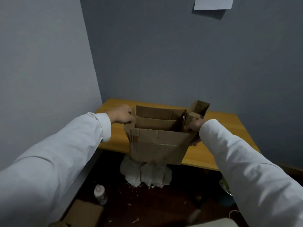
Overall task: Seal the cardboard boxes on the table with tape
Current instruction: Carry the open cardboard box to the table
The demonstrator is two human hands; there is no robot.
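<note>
A large brown cardboard box [157,146] with its top flaps standing open hangs at the near edge of the wooden table [113,140], partly over the floor. My left hand [123,115] grips the box's left flap. My right hand [193,128] grips its right side, fingers curled round the edge. A smaller open cardboard box [199,108] stands on the table behind the large one, to the right. No tape shows in the head view.
Grey walls close in at the left and back, with a white sheet of paper [213,3] on the back wall. Under the table lie white bags [146,174]. A bottle [100,194] and a flat cardboard piece [83,213] lie on the dark floor.
</note>
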